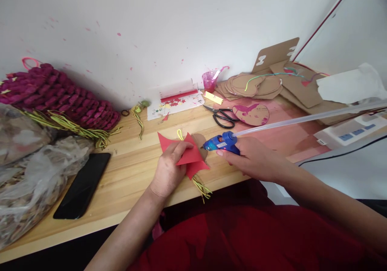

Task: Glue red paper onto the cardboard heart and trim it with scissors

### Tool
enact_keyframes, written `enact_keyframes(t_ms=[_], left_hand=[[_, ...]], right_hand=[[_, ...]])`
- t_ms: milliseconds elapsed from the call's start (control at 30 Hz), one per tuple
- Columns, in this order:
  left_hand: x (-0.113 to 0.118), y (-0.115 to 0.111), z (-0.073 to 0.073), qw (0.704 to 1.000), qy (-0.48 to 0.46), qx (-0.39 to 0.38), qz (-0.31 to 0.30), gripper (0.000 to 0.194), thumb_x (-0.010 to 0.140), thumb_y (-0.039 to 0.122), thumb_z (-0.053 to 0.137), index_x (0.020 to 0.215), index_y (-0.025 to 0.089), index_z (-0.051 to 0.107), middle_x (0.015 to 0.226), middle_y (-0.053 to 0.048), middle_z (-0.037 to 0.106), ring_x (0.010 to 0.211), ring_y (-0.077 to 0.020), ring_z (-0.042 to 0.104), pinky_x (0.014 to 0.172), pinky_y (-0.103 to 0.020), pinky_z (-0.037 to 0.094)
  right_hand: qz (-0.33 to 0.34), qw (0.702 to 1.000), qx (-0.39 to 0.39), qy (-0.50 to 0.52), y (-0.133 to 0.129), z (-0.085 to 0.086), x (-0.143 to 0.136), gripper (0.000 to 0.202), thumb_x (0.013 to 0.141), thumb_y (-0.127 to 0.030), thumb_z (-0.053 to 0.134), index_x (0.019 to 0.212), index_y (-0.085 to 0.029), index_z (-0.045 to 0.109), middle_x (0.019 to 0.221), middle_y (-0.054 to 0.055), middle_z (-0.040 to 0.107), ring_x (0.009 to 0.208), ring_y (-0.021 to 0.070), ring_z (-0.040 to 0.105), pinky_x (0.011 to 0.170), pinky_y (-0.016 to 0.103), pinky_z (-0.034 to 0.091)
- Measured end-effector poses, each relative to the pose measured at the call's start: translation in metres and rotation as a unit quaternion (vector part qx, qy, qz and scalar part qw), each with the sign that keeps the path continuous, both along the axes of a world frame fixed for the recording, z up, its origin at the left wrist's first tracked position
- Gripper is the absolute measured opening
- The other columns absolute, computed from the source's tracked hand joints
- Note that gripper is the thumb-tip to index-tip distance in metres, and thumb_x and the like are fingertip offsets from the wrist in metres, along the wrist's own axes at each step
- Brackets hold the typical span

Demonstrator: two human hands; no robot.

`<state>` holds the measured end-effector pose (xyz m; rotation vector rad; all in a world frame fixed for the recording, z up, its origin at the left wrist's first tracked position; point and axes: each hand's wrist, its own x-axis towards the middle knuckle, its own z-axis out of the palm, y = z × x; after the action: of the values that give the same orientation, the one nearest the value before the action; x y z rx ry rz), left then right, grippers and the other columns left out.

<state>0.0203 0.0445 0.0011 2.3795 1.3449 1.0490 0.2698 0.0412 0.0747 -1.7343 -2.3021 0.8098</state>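
Observation:
My left hand [171,162] is closed on red paper [190,155] with pointed corners, near the front edge of the table. From the paper's top rises a small yellow cord loop [180,134], and a yellow-green tassel [202,187] hangs below it. My right hand [252,157] grips a blue hot glue gun [222,142], a long clear glue stick [302,120] running out of its back. The gun's nozzle points left, close to the paper's right edge and over a round brown cardboard piece [200,144]. Whether the nozzle touches anything I cannot tell.
Black scissors [223,117] and a paint-stained cardboard heart [251,114] lie behind the glue gun. Cardboard shapes [242,86] and a pink-stained cup [209,81] stand along the wall. To the left are a phone [83,186], plastic bags [39,182] and stacked magenta pieces [63,98]. A power strip [353,132] is at right.

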Motion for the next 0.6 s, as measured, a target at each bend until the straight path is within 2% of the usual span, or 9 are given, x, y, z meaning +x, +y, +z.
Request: enact_keyframes(t_ms=[133, 300, 600], left_hand=[[-0.001, 0.000, -0.001, 1.000, 0.004, -0.003, -0.004, 0.031, 0.086, 0.004, 0.051, 0.111, 0.018, 0.063, 0.110, -0.010, 0.070, 0.102, -0.0209, 0.066, 0.090, -0.038, 0.058], [-0.001, -0.001, -0.001, 1.000, 0.013, -0.004, -0.008, 0.032, 0.087, 0.005, 0.051, 0.113, 0.020, 0.062, 0.112, -0.010, 0.070, 0.103, -0.0216, 0.066, 0.091, -0.039, 0.058], [-0.001, 0.000, -0.004, 0.999, 0.029, -0.012, -0.005, 0.043, 0.088, 0.005, 0.052, 0.125, 0.024, 0.058, 0.120, -0.009, 0.069, 0.111, -0.0223, 0.065, 0.099, -0.038, 0.055]], right_hand=[[-0.001, 1.000, 0.006, -0.016, -0.005, 0.003, 0.002, 0.040, 0.095, -0.050, 0.044, 0.068, -0.021, 0.050, 0.067, 0.004, 0.062, 0.059, 0.0158, 0.049, 0.057, 0.030, 0.031], [0.011, 1.000, 0.013, -0.010, -0.011, 0.004, 0.003, 0.042, 0.095, -0.050, 0.045, 0.066, -0.021, 0.051, 0.060, 0.003, 0.059, 0.054, 0.0152, 0.048, 0.055, 0.030, 0.030], [0.019, 1.000, 0.001, -0.001, -0.017, 0.006, 0.007, 0.041, 0.095, -0.051, 0.045, 0.068, -0.021, 0.053, 0.064, 0.004, 0.061, 0.056, 0.0161, 0.051, 0.056, 0.030, 0.032]])
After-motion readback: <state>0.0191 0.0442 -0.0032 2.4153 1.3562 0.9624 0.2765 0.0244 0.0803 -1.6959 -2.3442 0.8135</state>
